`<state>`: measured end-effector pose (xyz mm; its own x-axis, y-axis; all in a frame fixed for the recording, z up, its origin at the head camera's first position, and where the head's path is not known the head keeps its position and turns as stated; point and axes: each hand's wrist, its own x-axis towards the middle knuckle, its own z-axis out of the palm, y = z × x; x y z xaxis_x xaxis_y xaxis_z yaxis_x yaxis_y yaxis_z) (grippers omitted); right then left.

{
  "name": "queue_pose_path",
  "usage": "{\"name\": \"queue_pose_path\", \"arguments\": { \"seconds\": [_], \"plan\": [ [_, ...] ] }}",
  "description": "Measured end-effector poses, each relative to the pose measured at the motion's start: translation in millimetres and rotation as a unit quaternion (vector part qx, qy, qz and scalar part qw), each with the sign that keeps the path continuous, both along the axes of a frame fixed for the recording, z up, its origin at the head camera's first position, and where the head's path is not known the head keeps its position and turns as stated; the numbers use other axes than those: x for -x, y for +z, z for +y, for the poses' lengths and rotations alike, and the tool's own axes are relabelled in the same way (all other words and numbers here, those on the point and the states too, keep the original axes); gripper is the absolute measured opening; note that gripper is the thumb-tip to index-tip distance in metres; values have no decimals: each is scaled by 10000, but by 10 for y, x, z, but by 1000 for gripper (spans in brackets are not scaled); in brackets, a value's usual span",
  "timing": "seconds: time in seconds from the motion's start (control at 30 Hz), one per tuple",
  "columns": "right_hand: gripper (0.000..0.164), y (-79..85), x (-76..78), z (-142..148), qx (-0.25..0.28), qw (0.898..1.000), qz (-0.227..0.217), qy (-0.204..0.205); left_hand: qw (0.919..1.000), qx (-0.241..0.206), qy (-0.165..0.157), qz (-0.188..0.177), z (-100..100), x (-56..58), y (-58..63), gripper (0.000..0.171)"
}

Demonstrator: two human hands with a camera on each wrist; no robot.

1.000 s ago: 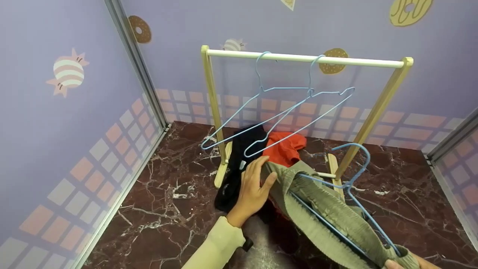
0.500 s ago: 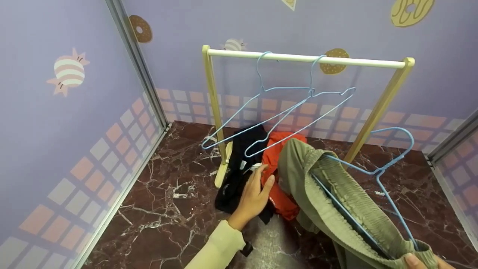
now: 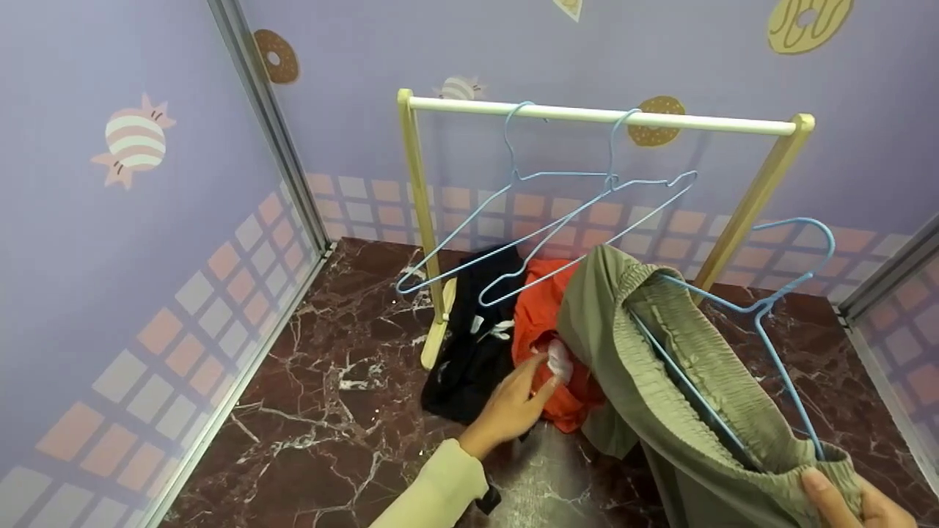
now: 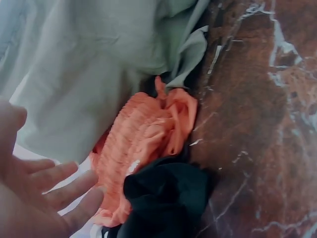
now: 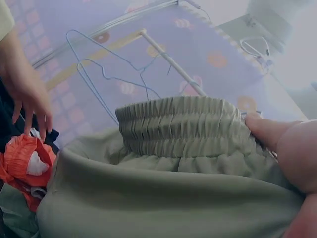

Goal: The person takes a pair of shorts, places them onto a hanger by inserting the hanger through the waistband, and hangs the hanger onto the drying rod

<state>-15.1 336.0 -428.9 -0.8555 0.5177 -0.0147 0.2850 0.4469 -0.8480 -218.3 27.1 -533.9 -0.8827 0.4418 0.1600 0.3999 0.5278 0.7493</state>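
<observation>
In the head view my right hand (image 3: 858, 502) grips the waistband of olive-green elastic-waist pants (image 3: 598, 315) at the lower right corner. A blue wire hanger (image 3: 785, 290) sits inside the waist opening, its hook sticking up beyond the fabric. My left hand (image 3: 513, 407) holds nothing. Its fingers are loosely spread close over a red garment (image 3: 539, 308) with a white patch showing. Beside that lies a black garment (image 3: 469, 381). The right wrist view shows the gathered waistband (image 5: 178, 126) up close, with my right thumb (image 5: 265, 129) against its end.
A wooden rack with a white bar (image 3: 704, 119) stands near the patterned wall. One blue hanger (image 3: 509, 147) hangs on its left part, another hanger (image 3: 612, 147) near the middle. Dark marbled floor (image 3: 308, 411) spreads around, with a side wall (image 3: 183, 235) at left.
My left hand has left the pants and moved right over the red garment. My right hand has drawn the pants and hanger to the right and up, uncovering more of the clothes beneath.
</observation>
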Motion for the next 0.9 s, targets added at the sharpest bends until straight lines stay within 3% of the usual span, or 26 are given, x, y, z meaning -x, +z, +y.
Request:
{"name": "queue_pose_path", "arguments": {
  "seconds": [0.17,0.33,0.43,0.57,0.7,0.9],
  "plan": [
    [27,120,76,-28,-242,9989,34,-401,9937,889,-685,-47,36,-26,-71,55],
    [33,284,141,-58,-610,9962,-369,-499,9828,1625,-879,71,78,-21,-78,53],
    [31,359,199,-85,-402,9976,-157,-550,9773,1861,-991,214,102,-25,-50,53],
    [19,423,285,-119,-334,9974,345,-540,9701,2143,-1062,418,124,-42,-43,52],
    [24,486,369,-160,-641,9957,536,-394,9663,2321,-961,568,128,-46,-57,54],
    [26,592,530,-241,-294,9965,721,-312,9654,2417,-861,475,92,-45,-81,56]
  ]
}}
